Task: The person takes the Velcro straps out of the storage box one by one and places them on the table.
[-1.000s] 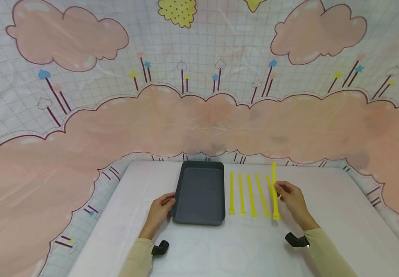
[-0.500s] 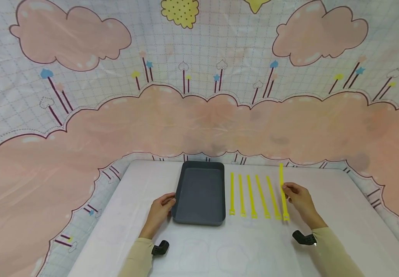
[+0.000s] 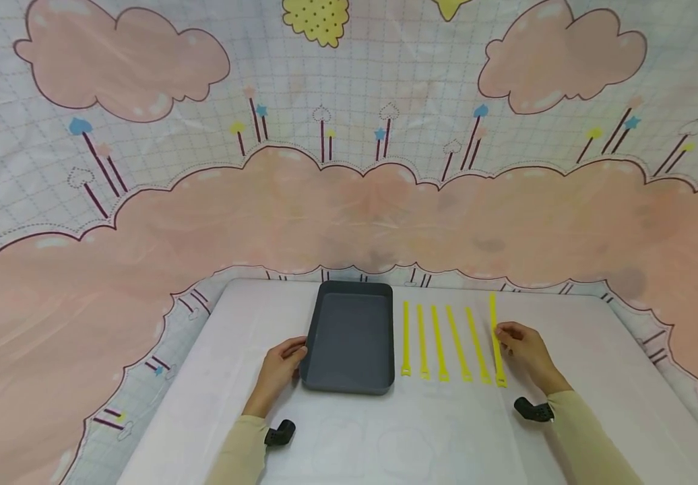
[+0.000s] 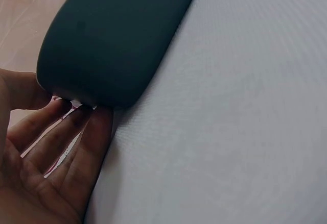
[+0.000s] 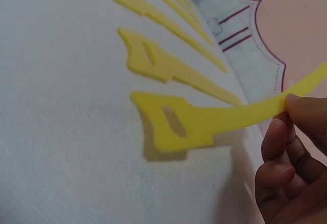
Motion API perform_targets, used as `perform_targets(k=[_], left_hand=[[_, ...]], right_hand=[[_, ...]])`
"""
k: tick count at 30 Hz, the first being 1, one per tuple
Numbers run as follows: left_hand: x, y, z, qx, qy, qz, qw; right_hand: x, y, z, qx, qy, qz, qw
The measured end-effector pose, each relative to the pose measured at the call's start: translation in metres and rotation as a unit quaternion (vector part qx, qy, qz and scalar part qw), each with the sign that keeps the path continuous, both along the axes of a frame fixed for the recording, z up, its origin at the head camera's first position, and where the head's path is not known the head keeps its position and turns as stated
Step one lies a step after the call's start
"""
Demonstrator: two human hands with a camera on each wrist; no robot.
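A dark grey rectangular tray [image 3: 352,389] lies flat on the white table. At its left side my left hand [image 3: 277,370] holds the edge; in the left wrist view the thumb is up at the rim and the fingers [image 4: 94,132] meet the outer wall. My right hand [image 3: 526,350] pinches a yellow hook-and-loop cable tie [image 3: 498,360] along its strap between thumb and fingertips. The tie's slotted head [image 5: 199,124] sits close over the table with a shadow beneath, and its strap bends upward to the fingers.
Several matching yellow cable ties [image 3: 440,347] lie in a row between the tray and my right hand, slotted heads toward me. Behind the white table [image 3: 349,444] hangs a cloth backdrop [image 3: 361,222] printed with clouds. A black wrist camera [image 3: 533,409] sits on each wrist.
My right hand has carried the cable tie rightward, away from the last one in the row, and lowered it slightly. The left hand and the tray stay put.
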State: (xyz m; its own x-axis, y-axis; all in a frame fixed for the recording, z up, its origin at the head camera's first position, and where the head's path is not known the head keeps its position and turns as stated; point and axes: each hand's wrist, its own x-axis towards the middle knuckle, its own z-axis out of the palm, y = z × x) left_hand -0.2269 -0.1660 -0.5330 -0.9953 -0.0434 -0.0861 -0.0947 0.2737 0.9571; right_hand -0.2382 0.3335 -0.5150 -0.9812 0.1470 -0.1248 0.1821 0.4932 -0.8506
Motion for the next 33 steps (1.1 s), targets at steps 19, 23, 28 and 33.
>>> perform_targets(k=[19, 23, 28, 33], left_hand=[[-0.001, -0.002, -0.006, 0.009, 0.018, -0.007, 0.9998], [0.002, -0.003, -0.006, 0.006, 0.04, -0.015, 0.9991], [0.003, -0.003, -0.005, 0.003, 0.032, -0.014, 0.9994], [0.001, -0.001, -0.002, 0.008, 0.008, -0.003, 0.9999]], right_hand=[[-0.008, 0.003, -0.013, 0.063, -0.04, -0.024, 0.9969], [-0.008, 0.003, -0.01, 0.073, -0.049, -0.024, 0.9958], [-0.007, 0.003, -0.008, 0.065, -0.055, -0.025, 0.996], [-0.006, 0.005, -0.01, 0.03, -0.06, -0.035, 0.9971]])
